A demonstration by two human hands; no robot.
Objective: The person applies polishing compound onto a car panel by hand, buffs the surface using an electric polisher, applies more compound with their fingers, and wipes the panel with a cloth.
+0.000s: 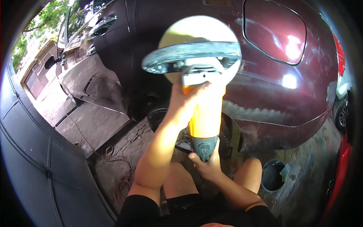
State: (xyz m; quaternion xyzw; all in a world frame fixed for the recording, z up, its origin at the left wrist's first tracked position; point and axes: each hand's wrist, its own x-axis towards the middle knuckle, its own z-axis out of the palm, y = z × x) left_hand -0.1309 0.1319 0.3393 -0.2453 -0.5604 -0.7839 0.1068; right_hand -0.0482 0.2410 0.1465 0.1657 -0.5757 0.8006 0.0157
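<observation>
1. Polisher (pixel 206 121) up in both hands, long body pointing away from the lap toward the car.
2. Left hand (pixel 186 101) wraps the neck, nearer the pad; right hand (pixel 210 166) grips around the dark rear end.
3. Beyond them, a curved handle (pixel 193 50), then the round pad (pixel 198 28), before the dark-red panel (pixel 272 100); touching or apart, can't tell.
4. Down right, beside the right knee (pixel 250 168): a bucket (pixel 266 173), scrap (pixel 286 171) at its rim, contents too dark to read.

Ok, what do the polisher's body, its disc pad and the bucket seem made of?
Polisher body: likely hard plastic, smooth and orange, washed out by light. Disc pad: perhaps foam or wool, pale yellow; glare hides the texture. Bucket: probably plastic, dark and dull, without metallic shine.
</observation>
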